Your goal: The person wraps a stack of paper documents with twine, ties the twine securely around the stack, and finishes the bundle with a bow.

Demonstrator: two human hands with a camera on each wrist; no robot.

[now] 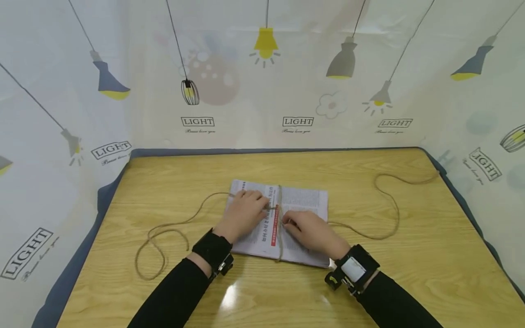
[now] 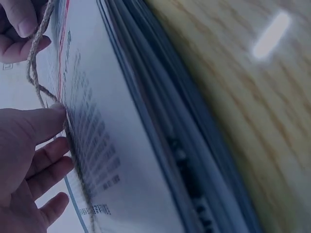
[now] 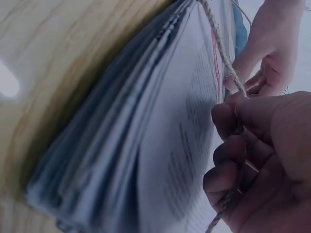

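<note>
A folded stack of newspapers (image 1: 305,200) lies on the table, with one strand of brown twine (image 1: 280,243) running across its middle from back to front. Over the left half, my left hand (image 1: 244,213) pinches the twine between thumb and forefinger, as the left wrist view shows. My right hand (image 1: 311,231), just right of the crossing strand, grips another length of twine (image 3: 221,211) with curled fingers. Between the two hands the strands meet near the red printed strip (image 1: 275,225). The layered paper edges (image 3: 112,141) show in the right wrist view. The stack's underside is hidden.
To the left, a loose twine tail (image 1: 141,255) curls over the wooden table (image 1: 266,296). Another tail (image 1: 397,214) snakes out to the right, up to the table's far right edge. Lamp-printed sheeting (image 1: 254,91) stands around the back and sides.
</note>
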